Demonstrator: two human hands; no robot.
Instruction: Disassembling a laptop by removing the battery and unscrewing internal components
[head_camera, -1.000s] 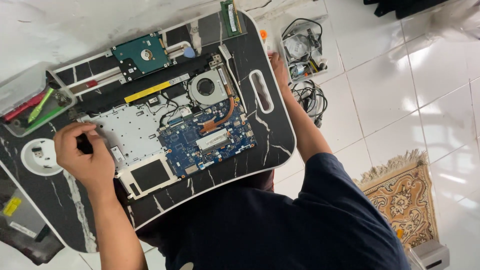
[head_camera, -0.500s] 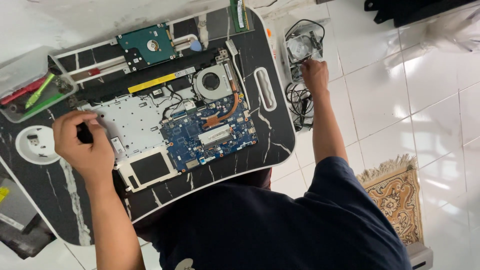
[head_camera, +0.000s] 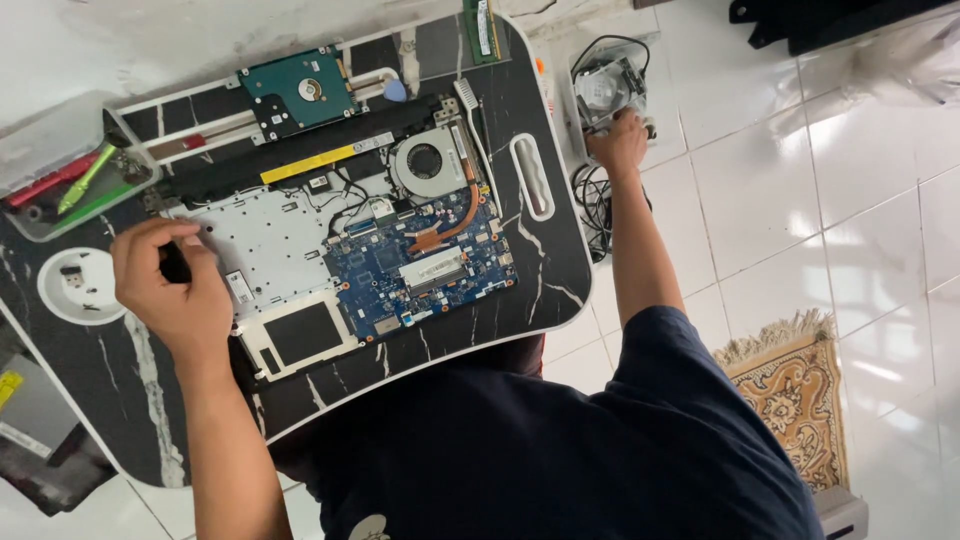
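Head view: left hand (head_camera: 170, 290) sits at the open laptop's (head_camera: 350, 250) left edge on the black marbled surface (head_camera: 545, 265), its grip pinched around a small dark tool (head_camera: 175, 262), much as a second ago. The right hand (head_camera: 618, 140) has moved off the surface to the clear box of parts (head_camera: 600, 80) and cables on the floor. Its fingers curl there, and I cannot tell whether they hold anything. The board is left to one hand.

Worktop (head_camera: 545, 270): black, white-veined marble pattern. Circuit board (head_camera: 420, 265): blue. Hard drive (head_camera: 300, 90): teal. Rug (head_camera: 795, 400): tan, ornamental pattern.
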